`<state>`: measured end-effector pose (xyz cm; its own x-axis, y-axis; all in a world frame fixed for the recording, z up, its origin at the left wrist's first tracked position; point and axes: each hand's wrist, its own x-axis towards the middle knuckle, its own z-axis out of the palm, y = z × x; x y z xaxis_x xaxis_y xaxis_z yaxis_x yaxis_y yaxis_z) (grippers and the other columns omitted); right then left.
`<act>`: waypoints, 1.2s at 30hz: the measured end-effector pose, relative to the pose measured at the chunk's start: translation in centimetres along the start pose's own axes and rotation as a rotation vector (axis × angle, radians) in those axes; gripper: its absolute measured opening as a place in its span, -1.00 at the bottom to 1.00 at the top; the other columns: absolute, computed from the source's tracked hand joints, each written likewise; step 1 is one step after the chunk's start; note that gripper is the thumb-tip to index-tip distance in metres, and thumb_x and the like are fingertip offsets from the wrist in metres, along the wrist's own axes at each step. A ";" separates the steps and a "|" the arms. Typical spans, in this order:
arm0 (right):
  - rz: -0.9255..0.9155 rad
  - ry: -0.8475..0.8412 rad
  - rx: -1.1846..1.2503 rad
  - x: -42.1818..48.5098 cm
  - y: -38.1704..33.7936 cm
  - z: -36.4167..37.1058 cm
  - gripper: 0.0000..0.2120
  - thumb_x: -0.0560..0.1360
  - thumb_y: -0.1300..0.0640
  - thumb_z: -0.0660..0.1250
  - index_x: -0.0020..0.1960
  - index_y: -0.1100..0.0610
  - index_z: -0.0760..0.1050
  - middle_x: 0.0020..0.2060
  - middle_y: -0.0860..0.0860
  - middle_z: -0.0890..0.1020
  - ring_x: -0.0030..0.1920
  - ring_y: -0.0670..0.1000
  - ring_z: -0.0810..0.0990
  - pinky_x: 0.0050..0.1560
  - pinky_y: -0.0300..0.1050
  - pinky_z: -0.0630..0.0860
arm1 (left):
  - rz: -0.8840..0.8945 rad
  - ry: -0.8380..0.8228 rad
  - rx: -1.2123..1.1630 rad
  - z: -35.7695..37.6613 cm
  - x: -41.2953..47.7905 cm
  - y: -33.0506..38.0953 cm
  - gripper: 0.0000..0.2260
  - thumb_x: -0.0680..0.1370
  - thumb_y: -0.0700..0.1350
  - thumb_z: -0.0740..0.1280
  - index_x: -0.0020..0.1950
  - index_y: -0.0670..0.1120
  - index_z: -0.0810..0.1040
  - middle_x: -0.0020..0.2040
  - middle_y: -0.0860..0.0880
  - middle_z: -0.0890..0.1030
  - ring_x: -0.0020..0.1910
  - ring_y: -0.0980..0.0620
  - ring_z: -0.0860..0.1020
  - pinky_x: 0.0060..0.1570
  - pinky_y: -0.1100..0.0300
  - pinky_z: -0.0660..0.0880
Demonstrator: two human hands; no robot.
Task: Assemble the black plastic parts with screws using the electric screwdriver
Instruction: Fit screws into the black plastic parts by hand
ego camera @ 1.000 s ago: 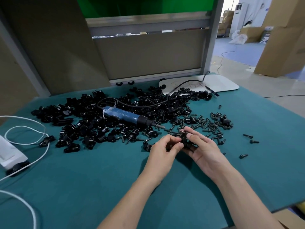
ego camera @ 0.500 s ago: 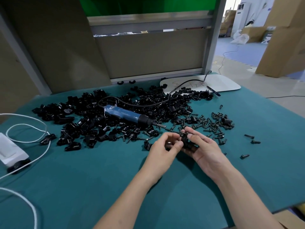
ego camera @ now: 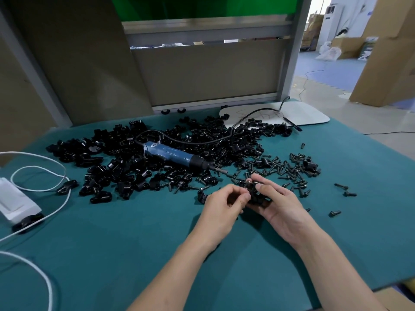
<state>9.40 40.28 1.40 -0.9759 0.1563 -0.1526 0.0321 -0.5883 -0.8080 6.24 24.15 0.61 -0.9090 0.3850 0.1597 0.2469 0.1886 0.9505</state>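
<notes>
My right hand (ego camera: 277, 205) grips a small black plastic part (ego camera: 256, 195) just above the green mat, with a screw (ego camera: 248, 182) standing up from its top. My left hand (ego camera: 224, 204) has its fingers curled against the same part from the left, pinching at it. A blue electric screwdriver (ego camera: 173, 156) lies on the heap of black plastic parts (ego camera: 139, 160) behind my hands, bit pointing right. Loose black screws (ego camera: 289, 169) are scattered behind and to the right of my right hand.
A white cable (ego camera: 40, 176) and a white box (ego camera: 15, 200) lie at the left of the green mat (ego camera: 112, 243). A white board (ego camera: 303, 114) sits at the back right under the screwdriver's black cord (ego camera: 202, 141). Grey partition panels stand behind the table.
Both hands have stayed over the same spot, working the part between their fingers. The screw now stands upright on top of the part.
</notes>
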 end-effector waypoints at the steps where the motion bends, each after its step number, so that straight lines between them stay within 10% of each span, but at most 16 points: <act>1: -0.001 0.000 0.010 0.0 0.0 0.0 -0.76 0.43 0.28 0.43 0.08 0.23 0.72 0.06 0.23 0.73 -0.01 0.14 0.74 -0.08 0.04 0.70 | -0.003 -0.003 -0.016 0.0 0.0 0.1 -0.96 0.61 -0.01 0.38 -0.02 0.13 0.62 -0.16 0.11 0.68 -0.22 0.18 0.60 -0.07 0.11 0.61; 14: -0.013 -0.032 0.019 -0.3 0.0 0.3 -0.59 0.39 0.29 0.45 0.23 0.26 0.58 0.08 0.29 0.71 0.01 0.17 0.75 -0.08 -0.02 0.69 | -0.010 -0.006 0.148 -0.2 -0.2 0.2 -0.78 0.62 0.16 0.29 -0.10 0.07 0.57 -0.26 0.05 0.64 -0.27 0.13 0.57 -0.14 -0.02 0.58; 22: -0.001 -0.028 -0.023 -0.2 0.1 0.2 -0.62 0.39 0.25 0.46 0.21 0.25 0.60 0.09 0.27 0.72 0.04 0.15 0.75 -0.09 -0.03 0.69 | 0.056 -0.035 0.216 -0.4 -0.2 0.5 -0.91 0.65 0.01 0.31 0.05 0.04 0.59 -0.19 0.21 0.60 -0.27 0.25 0.50 -0.24 0.38 0.38; 36: 0.052 -0.091 0.062 -0.6 -0.4 -0.3 -0.61 0.53 0.19 0.39 0.32 0.30 0.56 0.18 0.28 0.68 0.14 0.19 0.71 0.01 0.00 0.68 | 0.334 0.020 0.360 -0.9 -0.8 1.4 -0.85 0.67 0.01 0.29 0.17 0.01 0.57 0.06 0.19 0.58 0.09 0.29 0.52 0.05 0.45 0.42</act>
<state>10.01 40.64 1.63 -0.9889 0.0536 -0.1388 0.0724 -0.6420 -0.7633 7.02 23.31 2.10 -0.7657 0.4608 0.4487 0.6232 0.3590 0.6948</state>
